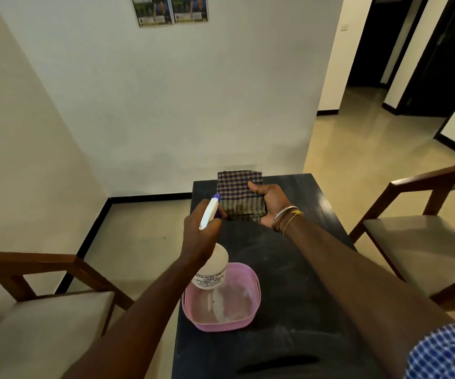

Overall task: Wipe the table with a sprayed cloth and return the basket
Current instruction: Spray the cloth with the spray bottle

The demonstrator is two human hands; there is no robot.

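Note:
My left hand [200, 236] grips a white spray bottle [215, 266] by its neck, and the blue-tipped nozzle [215, 198] points at the cloth. My right hand [271, 205] holds a folded purple-checked cloth [237, 190] up above the far end of the black table [289, 283], thumb on its front face. A pink plastic basket [222, 321] sits on the table near its left edge, below the bottle, with nothing visible inside it.
Two wooden chairs with beige seats flank the table, one at the left [29, 310] and one at the right [426, 236]. A white wall stands behind the table's far end. Tiled floor and dark doorways [385, 50] lie to the right.

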